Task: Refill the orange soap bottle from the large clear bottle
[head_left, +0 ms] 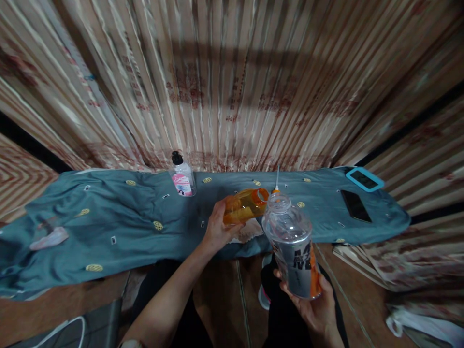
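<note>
A teal-sheeted bench [108, 217] stands before a striped curtain [232, 82]. The left grip [217, 227] clasps an orange bottle [244, 205]; the right grip [315, 304] clasps a clear bottle [292, 241].

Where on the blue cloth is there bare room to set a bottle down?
Free: the cloth between the pink rag and pump bottle, and between the nozzle and black phone. Crowded: the middle, where both hands hold the orange bottle and clear bottle.

clear plastic bottle [293, 246]: large dark letters, partly "M", rest unreadable | small pump bottle [182, 177]: pink label, print too small | curtain [232, 92]: reddish print, blurred, illegible
</note>
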`<state>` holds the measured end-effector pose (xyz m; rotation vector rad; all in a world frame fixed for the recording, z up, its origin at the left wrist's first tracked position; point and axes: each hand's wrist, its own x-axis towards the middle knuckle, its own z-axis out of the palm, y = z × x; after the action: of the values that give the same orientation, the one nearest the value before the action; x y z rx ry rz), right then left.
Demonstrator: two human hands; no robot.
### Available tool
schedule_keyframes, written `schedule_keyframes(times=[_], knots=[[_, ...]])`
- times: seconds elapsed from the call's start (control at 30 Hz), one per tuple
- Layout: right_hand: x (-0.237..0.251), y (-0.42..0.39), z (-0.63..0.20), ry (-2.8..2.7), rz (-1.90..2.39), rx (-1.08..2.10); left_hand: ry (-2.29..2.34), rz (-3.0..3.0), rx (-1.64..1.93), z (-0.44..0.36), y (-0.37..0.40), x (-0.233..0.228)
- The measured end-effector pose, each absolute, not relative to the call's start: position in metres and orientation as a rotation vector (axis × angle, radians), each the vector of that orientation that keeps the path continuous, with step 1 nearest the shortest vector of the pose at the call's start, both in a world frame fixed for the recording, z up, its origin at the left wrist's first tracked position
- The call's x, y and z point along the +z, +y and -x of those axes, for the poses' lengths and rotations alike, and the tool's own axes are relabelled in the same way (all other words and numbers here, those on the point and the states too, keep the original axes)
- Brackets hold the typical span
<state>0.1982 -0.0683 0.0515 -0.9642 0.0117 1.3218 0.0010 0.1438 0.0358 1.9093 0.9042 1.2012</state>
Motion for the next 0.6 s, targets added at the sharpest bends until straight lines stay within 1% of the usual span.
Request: schedule_keyframes(times=[0.33, 0.6], knots=[[0.057, -0.082, -0.205, 0.019, 1.066, 1.194, 0.915, -1.941, 1.262, 0.0, 0.149, 0.028], [0.081, -0.105, -0.211, 0.039, 1.156, 1.146, 0.873, -1.839, 1.168, -0.011, 0.141, 0.022]])
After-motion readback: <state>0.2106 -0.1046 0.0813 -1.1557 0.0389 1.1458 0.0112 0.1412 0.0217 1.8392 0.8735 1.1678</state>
